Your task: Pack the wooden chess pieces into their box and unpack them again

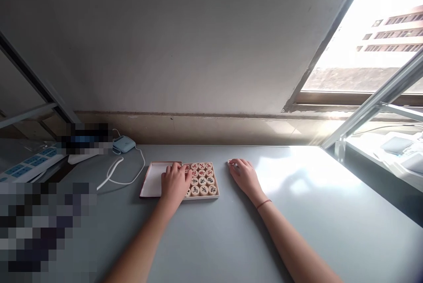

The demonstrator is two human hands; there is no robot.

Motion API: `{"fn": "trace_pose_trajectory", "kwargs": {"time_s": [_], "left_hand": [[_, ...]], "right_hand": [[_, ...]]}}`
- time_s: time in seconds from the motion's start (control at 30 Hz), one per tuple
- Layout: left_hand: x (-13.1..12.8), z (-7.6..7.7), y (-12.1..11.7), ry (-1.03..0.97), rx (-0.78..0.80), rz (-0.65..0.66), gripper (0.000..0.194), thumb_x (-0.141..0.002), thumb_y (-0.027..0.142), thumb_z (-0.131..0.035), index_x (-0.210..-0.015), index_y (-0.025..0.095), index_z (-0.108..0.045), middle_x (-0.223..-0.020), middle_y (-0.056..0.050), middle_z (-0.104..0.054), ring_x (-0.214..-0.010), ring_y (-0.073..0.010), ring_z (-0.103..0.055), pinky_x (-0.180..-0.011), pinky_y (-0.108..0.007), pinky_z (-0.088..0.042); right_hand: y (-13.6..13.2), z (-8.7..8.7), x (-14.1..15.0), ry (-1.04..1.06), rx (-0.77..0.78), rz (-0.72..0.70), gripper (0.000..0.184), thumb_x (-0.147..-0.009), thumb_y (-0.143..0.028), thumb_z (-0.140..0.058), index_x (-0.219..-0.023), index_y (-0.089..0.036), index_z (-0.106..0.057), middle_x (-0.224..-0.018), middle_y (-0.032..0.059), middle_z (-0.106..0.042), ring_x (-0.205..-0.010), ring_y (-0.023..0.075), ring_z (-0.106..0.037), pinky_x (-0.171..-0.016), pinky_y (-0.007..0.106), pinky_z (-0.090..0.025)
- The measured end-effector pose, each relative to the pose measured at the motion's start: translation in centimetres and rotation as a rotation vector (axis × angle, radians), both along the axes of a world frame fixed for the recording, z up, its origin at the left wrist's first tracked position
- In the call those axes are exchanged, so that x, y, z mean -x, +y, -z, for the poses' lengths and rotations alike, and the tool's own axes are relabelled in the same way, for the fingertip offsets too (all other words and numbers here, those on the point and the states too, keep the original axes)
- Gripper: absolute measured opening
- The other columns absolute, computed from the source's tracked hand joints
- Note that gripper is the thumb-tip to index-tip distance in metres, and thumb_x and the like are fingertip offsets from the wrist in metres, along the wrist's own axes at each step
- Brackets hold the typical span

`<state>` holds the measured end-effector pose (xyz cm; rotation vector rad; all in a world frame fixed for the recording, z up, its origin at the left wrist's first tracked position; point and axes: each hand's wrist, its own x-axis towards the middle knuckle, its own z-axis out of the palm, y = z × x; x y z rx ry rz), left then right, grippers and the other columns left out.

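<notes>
Pieces (203, 190) boxed in rows, snug fit probably.
Left hand (174, 182) over the box (205, 198), maybe steadying it; right hand (245, 176) at a loose piece (229, 161) on the surface (214, 239). Can't tell either grip.

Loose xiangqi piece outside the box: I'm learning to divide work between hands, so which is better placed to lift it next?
Right, probably: the right hand has its fingertips at the loose piece, while the left hand is farther off, over the left side of the xiangqi box.

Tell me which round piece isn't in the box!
The piece at the right hand, on the table; the other visible pieces sit in the box.
</notes>
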<state>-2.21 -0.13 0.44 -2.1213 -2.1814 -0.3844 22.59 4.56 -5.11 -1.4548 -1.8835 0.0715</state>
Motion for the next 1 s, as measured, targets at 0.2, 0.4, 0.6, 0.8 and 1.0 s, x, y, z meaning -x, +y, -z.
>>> {"fn": "trace_pose_trajectory", "kwargs": {"time_s": [0.2, 0.4, 0.6, 0.8, 1.0], "left_hand": [[-0.4, -0.2, -0.1, 0.039, 0.007, -0.02, 0.036, -0.093, 0.037, -0.039, -0.101, 0.021, -0.07, -0.103, -0.011, -0.062, -0.093, -0.0252, -0.056, -0.073, -0.034, -0.044], [-0.4, -0.3, 0.1, -0.052, 0.042, -0.023, 0.036, -0.092, 0.036, -0.039, -0.1, 0.02, -0.07, -0.104, -0.012, -0.062, -0.096, -0.0263, -0.056, -0.076, -0.036, -0.045], [-0.8, -0.6, 0.2, -0.138, 0.064, -0.06, 0.037, -0.093, 0.034, -0.037, -0.098, 0.018, -0.07, -0.107, -0.014, -0.06, -0.1, -0.0297, -0.054, -0.08, -0.042, -0.044], [-1.6, -0.4, 0.3, -0.148, 0.067, -0.099, 0.036, -0.093, 0.032, -0.036, -0.097, 0.015, -0.067, -0.107, -0.016, -0.059, -0.102, -0.0308, -0.053, -0.08, -0.042, -0.045], [-1.5, -0.3, 0.7, -0.149, 0.033, -0.111, 0.03, -0.092, 0.023, -0.036, -0.096, 0.016, -0.065, -0.107, -0.015, -0.058, -0.102, -0.0305, -0.053, -0.076, -0.041, -0.046]], "right_hand": [[0.1, 0.3, 0.3, -0.027, 0.026, 0.005, 0.018, -0.086, -0.029, -0.045, -0.092, -0.022, -0.06, -0.096, 0.0075, -0.066, -0.087, 0.0223, -0.057, -0.079, 0.034, -0.045], [0.5, 0.4, 0.0, -0.041, 0.026, -0.009, 0.015, -0.083, -0.027, -0.047, -0.091, -0.022, -0.059, -0.095, 0.007, -0.065, -0.087, 0.0226, -0.056, -0.081, 0.035, -0.044], [0.3, 0.5, -0.6, -0.016, 0.063, -0.037, 0.019, -0.081, -0.027, -0.049, -0.096, -0.023, -0.06, -0.099, 0.0066, -0.066, -0.09, 0.0235, -0.056, -0.082, 0.038, -0.045], [-0.2, 0.1, -0.7, -0.002, 0.115, -0.048, 0.024, -0.08, -0.027, -0.049, -0.1, -0.023, -0.061, -0.103, 0.006, -0.067, -0.095, 0.0247, -0.055, -0.086, 0.04, -0.045], [-0.6, -0.1, -0.7, 0.002, 0.148, -0.051, 0.027, -0.08, -0.029, -0.049, -0.102, -0.023, -0.062, -0.106, 0.0058, -0.067, -0.099, 0.025, -0.055, -0.088, 0.04, -0.044]]}}
